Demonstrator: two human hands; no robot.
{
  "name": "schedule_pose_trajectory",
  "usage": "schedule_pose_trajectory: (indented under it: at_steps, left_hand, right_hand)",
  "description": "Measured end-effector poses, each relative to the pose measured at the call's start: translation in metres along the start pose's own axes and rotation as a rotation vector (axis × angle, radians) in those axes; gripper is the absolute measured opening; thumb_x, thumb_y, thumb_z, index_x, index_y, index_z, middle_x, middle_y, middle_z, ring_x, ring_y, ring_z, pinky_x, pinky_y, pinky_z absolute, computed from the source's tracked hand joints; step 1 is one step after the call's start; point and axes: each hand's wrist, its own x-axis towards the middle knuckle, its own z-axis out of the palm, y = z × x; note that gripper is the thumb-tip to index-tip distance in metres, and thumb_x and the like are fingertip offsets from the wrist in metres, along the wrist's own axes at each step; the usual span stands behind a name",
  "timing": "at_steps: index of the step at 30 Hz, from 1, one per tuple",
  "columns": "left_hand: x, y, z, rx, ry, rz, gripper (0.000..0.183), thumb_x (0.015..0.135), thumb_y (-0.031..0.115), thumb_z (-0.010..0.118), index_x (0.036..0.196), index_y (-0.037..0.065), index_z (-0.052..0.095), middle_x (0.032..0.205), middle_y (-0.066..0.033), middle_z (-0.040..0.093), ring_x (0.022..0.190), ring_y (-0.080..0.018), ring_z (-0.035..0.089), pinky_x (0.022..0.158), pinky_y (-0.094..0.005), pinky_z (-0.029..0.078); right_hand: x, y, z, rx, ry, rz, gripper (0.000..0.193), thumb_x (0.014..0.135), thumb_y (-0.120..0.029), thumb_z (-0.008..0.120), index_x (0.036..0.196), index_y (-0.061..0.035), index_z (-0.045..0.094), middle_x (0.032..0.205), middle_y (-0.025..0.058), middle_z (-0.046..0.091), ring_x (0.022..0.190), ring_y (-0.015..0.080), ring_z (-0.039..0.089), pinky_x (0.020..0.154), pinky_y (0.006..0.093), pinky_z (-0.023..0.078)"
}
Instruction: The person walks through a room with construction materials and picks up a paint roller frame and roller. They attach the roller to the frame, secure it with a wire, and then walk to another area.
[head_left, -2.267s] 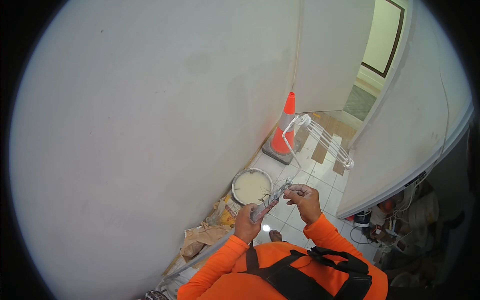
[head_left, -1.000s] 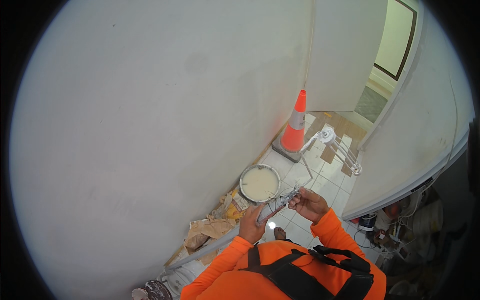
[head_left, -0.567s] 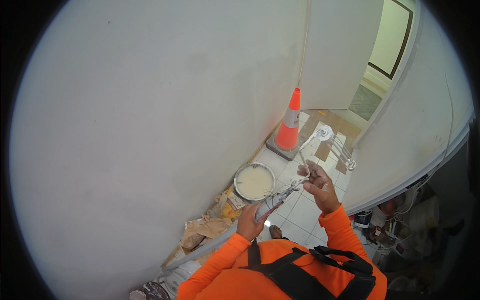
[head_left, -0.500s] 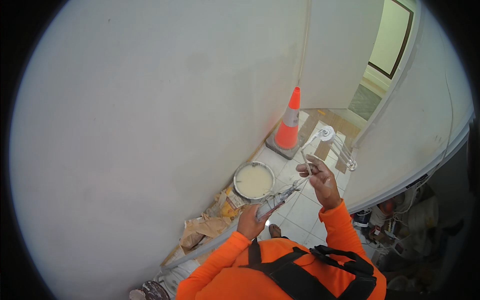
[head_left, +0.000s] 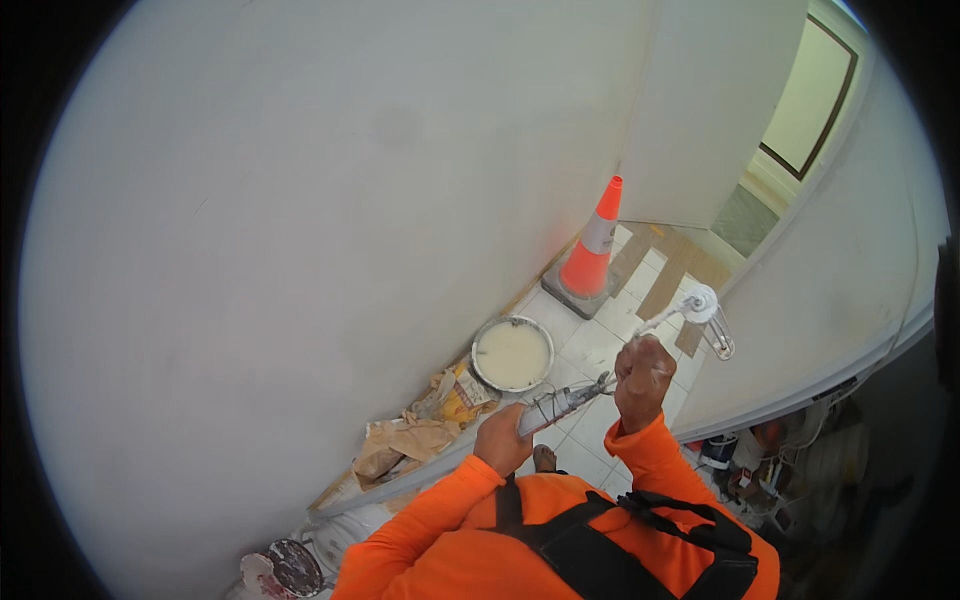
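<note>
My left hand [head_left: 502, 440] is closed round a grey pole [head_left: 545, 411] that has wire wound about its upper end. Just past that end, my right hand [head_left: 643, 375] is in a fist on the bent metal rod of a paint roller frame [head_left: 702, 303]. The frame is smeared white, and its wire cage points down to the right with no sleeve on it. Wire and rod meet between my hands, but the right fist hides part of the joint. Whitish stains mark the right hand.
A bucket [head_left: 512, 391] of creamy white liquid [head_left: 514, 356] stands by the left wall [head_left: 280, 250]. Beyond it is an orange cone [head_left: 586, 270]. Torn paper bags [head_left: 405, 446] lie along the wall's foot. Tools and cables [head_left: 745, 465] crowd the right, below a curved white panel [head_left: 800, 335].
My right hand has gone from loose, spread fingers to a tight fist on the rod. The roller frame has moved right and down, turning its cage. My view has shifted slightly.
</note>
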Motion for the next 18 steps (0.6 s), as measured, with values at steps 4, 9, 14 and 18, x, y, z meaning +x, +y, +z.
schedule_pose_trajectory:
  at_steps: [4, 9, 14, 18]
  left_hand:
    - [-0.001, -0.014, 0.005, 0.057, -0.035, -0.039, 0.026, 0.074, 0.011, 0.070, 0.095, 0.002, 0.057, 0.082, -0.0237, 0.063, 0.079, -0.0447, 0.061, 0.067, -0.0506, 0.049]
    - [0.009, -0.014, -0.005, 0.015, 0.003, 0.002, 0.026, 0.074, 0.013, 0.070, 0.094, 0.002, 0.057, 0.081, -0.0234, 0.063, 0.077, -0.0451, 0.061, 0.066, -0.0514, 0.048]
    - [0.012, -0.011, -0.007, 0.025, 0.016, 0.006, 0.026, 0.075, 0.014, 0.069, 0.096, 0.003, 0.058, 0.081, -0.0221, 0.063, 0.078, -0.0443, 0.061, 0.068, -0.0506, 0.049]
    - [0.023, -0.016, -0.008, 0.007, 0.104, 0.016, 0.027, 0.075, 0.015, 0.069, 0.099, 0.004, 0.060, 0.083, -0.0211, 0.064, 0.081, -0.0433, 0.061, 0.070, -0.0488, 0.049]
  right_hand:
    - [0.023, 0.006, -0.001, 0.198, -0.129, 0.105, 0.049, 0.103, -0.038, 0.044, 0.063, -0.0092, 0.042, 0.054, -0.0025, 0.039, 0.045, 0.0056, 0.032, 0.042, 0.0245, 0.026]
    - [0.019, 0.008, 0.011, 0.111, -0.139, 0.049, 0.054, 0.102, -0.047, 0.044, 0.063, -0.0103, 0.042, 0.053, -0.0041, 0.037, 0.045, 0.0059, 0.033, 0.042, 0.0246, 0.025]
    - [0.044, 0.015, 0.018, 0.149, -0.130, 0.166, 0.049, 0.101, -0.043, 0.048, 0.064, -0.0132, 0.036, 0.052, -0.0052, 0.028, 0.040, 0.0060, 0.025, 0.038, 0.0241, 0.019]
    - [0.021, 0.017, 0.016, 0.125, -0.153, -0.008, 0.046, 0.103, -0.039, 0.044, 0.066, -0.0135, 0.036, 0.053, -0.0054, 0.029, 0.041, 0.0056, 0.024, 0.038, 0.0243, 0.020]
